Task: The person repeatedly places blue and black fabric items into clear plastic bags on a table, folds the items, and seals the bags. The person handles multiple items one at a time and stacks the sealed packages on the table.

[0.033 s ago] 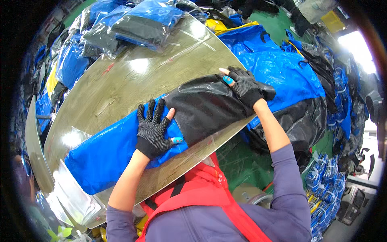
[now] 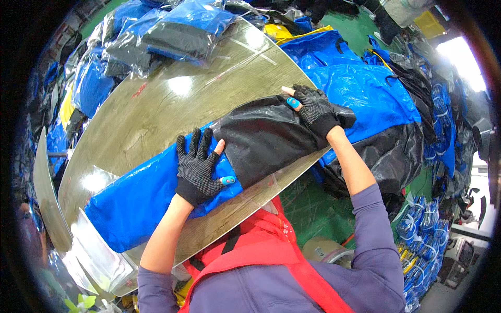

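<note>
A long folded piece of shiny coated fabric, blue on the left and black on the right (image 2: 263,141), lies slantwise across the table (image 2: 115,146). My left hand (image 2: 198,169), in a black dotted glove with bare thumb tip, presses flat on the blue part near the seam, fingers spread. Over the black end rests my right hand (image 2: 314,109), gloved alike, its thumb stretched out to the left and its fingers laid on the fabric; their tips are partly hard to see. A small blue band (image 2: 294,103) sits on this hand, by the thumb.
Blue-and-black packs in clear plastic (image 2: 182,34) are heaped along the far edge. Loose blue fabric (image 2: 360,88) hangs beyond the right edge. Clear plastic sheets (image 2: 99,255) lie at the near left. Tied blue bundles (image 2: 422,235) and a round bucket-like container (image 2: 326,250) stand lower right.
</note>
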`<action>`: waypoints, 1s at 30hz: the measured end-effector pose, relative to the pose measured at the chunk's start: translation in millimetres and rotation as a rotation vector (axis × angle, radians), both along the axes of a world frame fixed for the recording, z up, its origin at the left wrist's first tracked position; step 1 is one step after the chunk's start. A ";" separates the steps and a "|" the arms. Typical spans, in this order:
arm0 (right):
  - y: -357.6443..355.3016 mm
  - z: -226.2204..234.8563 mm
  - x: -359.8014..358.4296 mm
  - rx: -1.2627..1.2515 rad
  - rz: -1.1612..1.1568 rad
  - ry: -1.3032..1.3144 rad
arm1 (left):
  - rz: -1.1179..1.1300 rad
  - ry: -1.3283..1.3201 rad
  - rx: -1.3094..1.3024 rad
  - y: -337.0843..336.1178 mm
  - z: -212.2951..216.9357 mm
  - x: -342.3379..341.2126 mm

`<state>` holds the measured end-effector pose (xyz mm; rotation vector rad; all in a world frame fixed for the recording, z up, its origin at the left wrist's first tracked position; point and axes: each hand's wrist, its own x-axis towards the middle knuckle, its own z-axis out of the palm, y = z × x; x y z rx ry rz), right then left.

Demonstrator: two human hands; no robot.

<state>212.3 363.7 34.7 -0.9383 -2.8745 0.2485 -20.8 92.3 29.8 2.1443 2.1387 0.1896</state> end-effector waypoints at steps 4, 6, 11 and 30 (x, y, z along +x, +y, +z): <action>7.9 -16.3 -2.4 0.007 -0.014 0.013 | -0.038 -0.284 0.362 47.2 5.2 33.1; -2.7 -12.4 7.7 0.134 0.026 0.148 | -0.017 -0.146 0.214 68.2 -1.5 47.8; -36.0 -23.5 68.0 -0.149 -0.415 0.819 | 0.003 -0.128 0.205 75.2 -6.7 53.1; -218.8 63.1 -92.6 -0.126 0.365 0.254 | -0.064 -0.724 -0.022 -67.8 123.3 -3.1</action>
